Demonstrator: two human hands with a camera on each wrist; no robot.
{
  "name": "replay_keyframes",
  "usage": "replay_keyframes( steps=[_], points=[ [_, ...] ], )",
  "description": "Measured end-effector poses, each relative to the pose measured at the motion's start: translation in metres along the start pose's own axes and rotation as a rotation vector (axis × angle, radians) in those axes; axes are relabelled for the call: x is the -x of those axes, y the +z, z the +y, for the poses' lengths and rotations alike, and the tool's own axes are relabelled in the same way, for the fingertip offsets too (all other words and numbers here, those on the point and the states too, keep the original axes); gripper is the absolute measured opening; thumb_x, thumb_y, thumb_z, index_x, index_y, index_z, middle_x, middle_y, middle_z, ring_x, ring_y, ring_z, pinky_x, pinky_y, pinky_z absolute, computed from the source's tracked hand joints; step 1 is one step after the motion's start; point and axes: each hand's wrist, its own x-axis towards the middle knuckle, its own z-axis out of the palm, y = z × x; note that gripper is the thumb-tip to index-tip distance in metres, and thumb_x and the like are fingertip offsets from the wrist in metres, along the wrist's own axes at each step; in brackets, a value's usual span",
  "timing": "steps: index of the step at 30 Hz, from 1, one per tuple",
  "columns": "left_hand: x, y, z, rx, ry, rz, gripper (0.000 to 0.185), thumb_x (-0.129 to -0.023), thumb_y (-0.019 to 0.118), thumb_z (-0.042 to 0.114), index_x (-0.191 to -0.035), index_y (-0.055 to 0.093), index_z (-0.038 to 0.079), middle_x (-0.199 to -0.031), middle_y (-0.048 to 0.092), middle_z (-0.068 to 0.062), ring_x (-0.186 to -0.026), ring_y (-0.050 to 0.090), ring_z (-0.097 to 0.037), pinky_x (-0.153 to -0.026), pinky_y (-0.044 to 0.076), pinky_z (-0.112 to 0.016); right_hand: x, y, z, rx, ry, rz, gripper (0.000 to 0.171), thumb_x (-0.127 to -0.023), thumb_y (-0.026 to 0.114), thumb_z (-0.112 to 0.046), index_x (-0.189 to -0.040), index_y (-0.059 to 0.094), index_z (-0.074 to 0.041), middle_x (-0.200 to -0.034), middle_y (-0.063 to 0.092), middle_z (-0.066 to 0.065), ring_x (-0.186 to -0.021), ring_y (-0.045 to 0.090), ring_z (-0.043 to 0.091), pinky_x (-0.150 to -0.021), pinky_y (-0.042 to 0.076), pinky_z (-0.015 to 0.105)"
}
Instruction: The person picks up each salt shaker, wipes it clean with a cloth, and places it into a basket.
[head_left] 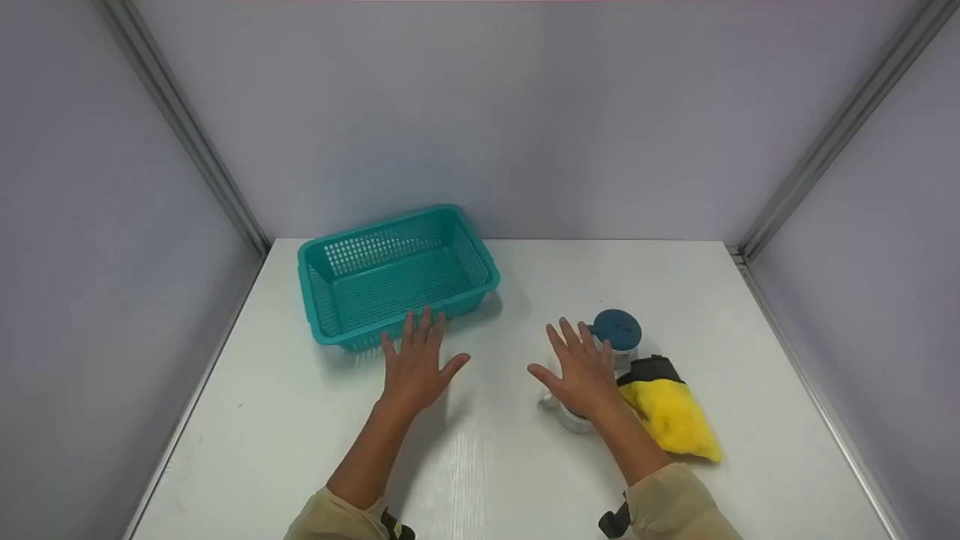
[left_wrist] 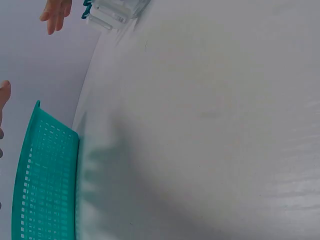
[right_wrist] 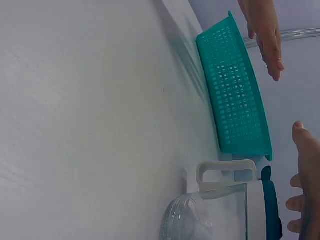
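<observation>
Hands, status: my L hand [head_left: 414,373] and R hand [head_left: 583,373] are both wide, fingers straight and spread, thumbs pointing inward toward each other, held above the white tabletop [head_left: 225,420].

L side: L hand is nearest the teal basket [head_left: 397,289], an upright rectangular unit w/ perforated walls. Pos.: back L of the tabletop, set at an angle, near the back wall [head_left: 375,97]. In the head view, my fingertips overlap its near rim; in the R wrist view, a gap shows betw. fingertips and rim.

R side: R hand is over and beside two containers. Ref. 1: upright jug [head_left: 623,360] w/ round blue lid [head_left: 617,328], just beyond my fingers. Ref. 2: grey-white container [head_left: 576,424], mostly hidden under my R hand and wrist, w/ pale handle [head_left: 550,402] projecting L. The R wrist view shows a clear jug [right_wrist: 222,212] w/ white handle and blue lid; can't tell which ref. this is. Yellow cloth [head_left: 671,416] w/ dark end lies R of both, beside my forearm.

Markings: faint dark mark on the Ref. 1 lid, too small to read.

Worn: tan sleeves [head_left: 679,502]; dark device [head_left: 615,520] at R cuff.
</observation>
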Motion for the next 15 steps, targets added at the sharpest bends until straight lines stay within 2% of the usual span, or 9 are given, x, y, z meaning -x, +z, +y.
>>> replay_keyframes(
  steps=[8, 15],
  points=[
    [0.001, -0.007, -0.015, 0.030, -0.011, 0.040, 0.085, -0.093, 0.043, 0.070, -0.155, 0.028, 0.014, -0.164, 0.019, -0.011, -0.152, 0.010, -0.036, -0.111, 0.009, -0.075, 0.004, 0.001, 0.002, -0.010, -0.009, 0.014, 0.085, -0.090, 0.032, -0.079, -0.156, 0.026, -0.025, -0.165, 0.016, 0.003, -0.151, 0.014, 0.034, -0.116, 0.008, 0.069],
    [0.002, -0.012, -0.036, 0.018, -0.040, 0.070, 0.084, -0.093, 0.049, 0.066, -0.154, 0.031, 0.011, -0.162, 0.022, -0.014, -0.150, 0.014, -0.038, -0.110, 0.011, -0.076, 0.007, 0.001, 0.003, -0.024, -0.017, 0.059, 0.082, -0.092, 0.035, -0.075, -0.156, 0.027, -0.024, -0.164, 0.019, 0.004, -0.150, 0.018, 0.033, -0.115, 0.010, 0.068]
  ],
)
